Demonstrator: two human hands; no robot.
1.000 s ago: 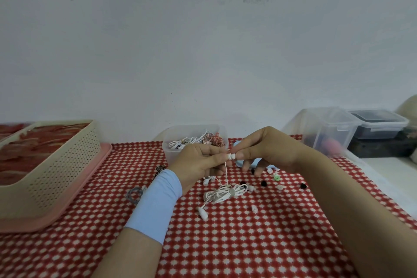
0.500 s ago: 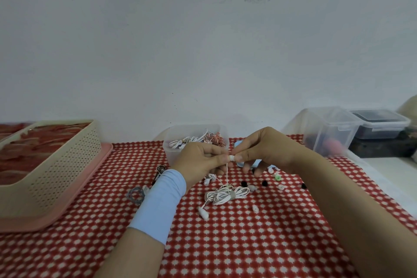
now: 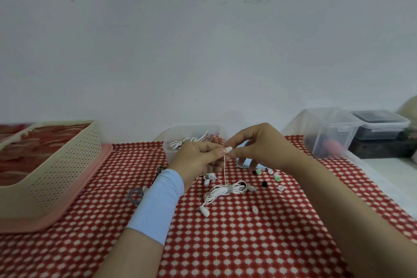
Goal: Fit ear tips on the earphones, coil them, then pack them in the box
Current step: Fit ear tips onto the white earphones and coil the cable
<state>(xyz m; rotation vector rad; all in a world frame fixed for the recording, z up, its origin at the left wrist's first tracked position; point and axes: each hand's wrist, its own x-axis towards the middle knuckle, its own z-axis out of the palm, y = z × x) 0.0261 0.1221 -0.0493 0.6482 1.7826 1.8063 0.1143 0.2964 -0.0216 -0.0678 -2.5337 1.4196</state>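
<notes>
Earphones: a white pair, mid-surface in front of the person. The cord bundle [image 3: 225, 189] lies on the red checked cloth [image 3: 225, 244] just below both hands. A single strand of cord [image 3: 225, 169] climbs straight up from it to the fingertips.
Raised bud [image 3: 228, 149]: held in the air between the two hands, above the bundle. Its long axis runs roughly left to right, tilted a little upward to the right.
Other bud [image 3: 204, 211]: flat on the cloth, on the person's side of the bundle, touched by neither hand.
Left hand [image 3: 198, 160]: fingers curled, pinching the raised bud at the end where the cord leaves it.
Right hand [image 3: 259, 149]: thumb and forefinger pinch the bud's free end from the right. The remaining fingers hang curled over a pale blue lid-like thing [image 3: 244, 162].
Relation that matters: the hands meet head-on along the bud's axis, so any push from the right is met by the left. Both are equally near.
Step, as I judge it: pressing an ear tip onto this bud. Whether it is fully seated is too small to tell.
Loose ear tips [image 3: 277, 178]: green, white and black ones scattered on the cloth just right of the bundle, nearest the right hand.
Box [image 3: 168, 153]: small and clear, behind the hands against the wall, with coiled earphones in it.
Elsewhere: a cream basket [image 3: 67, 165] at far left, clear bins [image 3: 327, 135] at far right.
</notes>
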